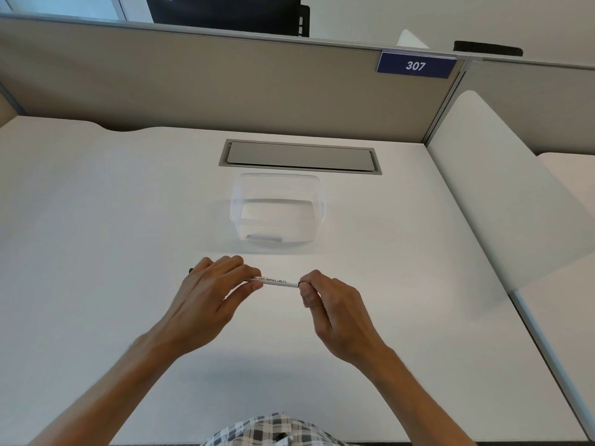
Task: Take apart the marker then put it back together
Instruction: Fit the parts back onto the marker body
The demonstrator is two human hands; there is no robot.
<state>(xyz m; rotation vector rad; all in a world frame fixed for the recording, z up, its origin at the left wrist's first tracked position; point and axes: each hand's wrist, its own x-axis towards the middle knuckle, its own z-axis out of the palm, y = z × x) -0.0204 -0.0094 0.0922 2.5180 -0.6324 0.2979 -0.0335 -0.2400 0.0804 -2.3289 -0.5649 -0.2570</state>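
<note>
Checked fabric [273,428] at the bottom edge lies nearest the camera. Beyond it, both hands hold the marker [279,282] level above the white table [96,220]. Fingers of the left hand [206,294] wrap around one end; the right hand [335,310] pinches the other end between thumb and fingers. Between the hands shows a slim white barrel with small dark print, and a dark tip peeks out past the left knuckles. Just beyond the marker stands a clear plastic container [277,209], then a grey cable hatch [299,156]. Bare tabletop spreads wide on both sides, up to the partition wall [193,85].
</note>
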